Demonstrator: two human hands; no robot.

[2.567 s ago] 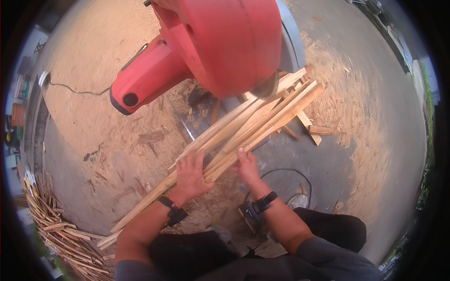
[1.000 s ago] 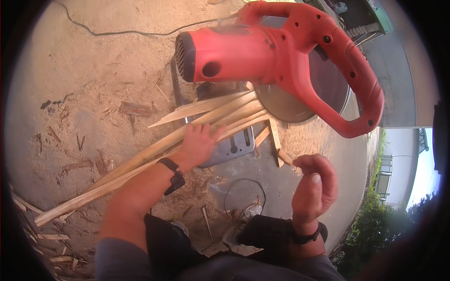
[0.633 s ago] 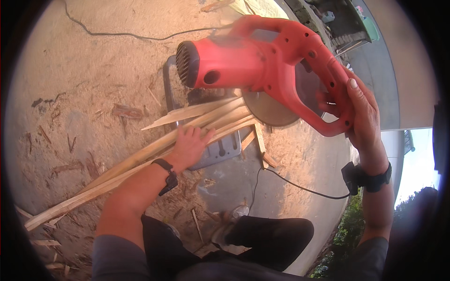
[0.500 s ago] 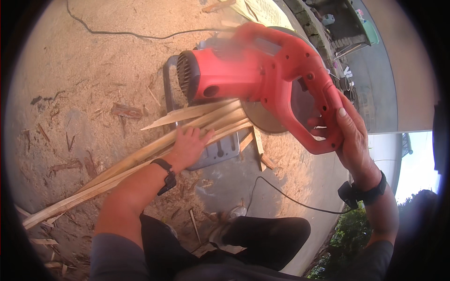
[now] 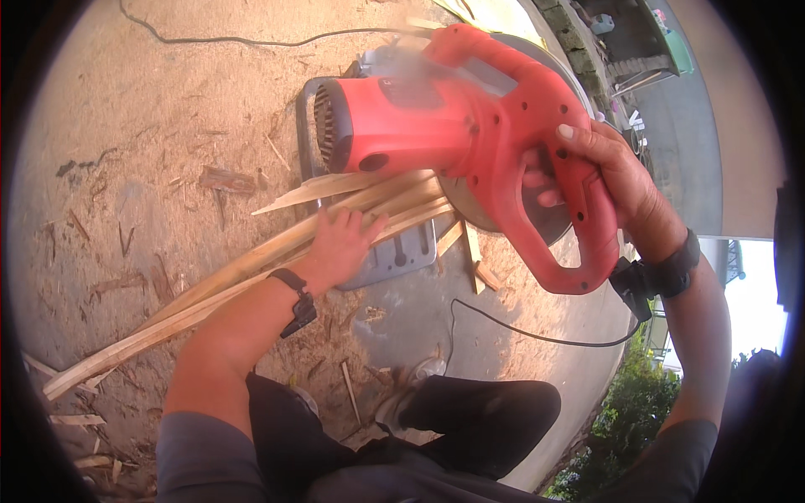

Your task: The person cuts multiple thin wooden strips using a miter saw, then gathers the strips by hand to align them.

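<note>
A red chop saw point(image 5: 419, 130) stands on a grey metal base point(image 5: 394, 261) on the ground. My right hand point(image 5: 625, 176) is closed round its loop handle, fingers through the opening. Below the motor housing, part of the round blade point(image 5: 474, 210) shows beside the ends of several long wooden strips point(image 5: 231, 281). The strips lie slantwise across the base and run out to the lower left. My left hand point(image 5: 340, 250) grips this bundle from above, a short way left of the blade, with its fingers curled over the wood. Where blade and strips meet is partly hidden by the saw.
Sawdust and bark scraps point(image 5: 226, 178) cover the ground. Short offcuts point(image 5: 476, 260) lie right of the base. One black cord point(image 5: 537, 337) curves near my right knee point(image 5: 503, 415); another cable point(image 5: 251, 41) crosses the far ground. A wall point(image 5: 679, 126) rises at the right.
My right hand has shifted up along the handle, and the saw's handle end has swung slightly right and down. My left hand stays on the strips.
</note>
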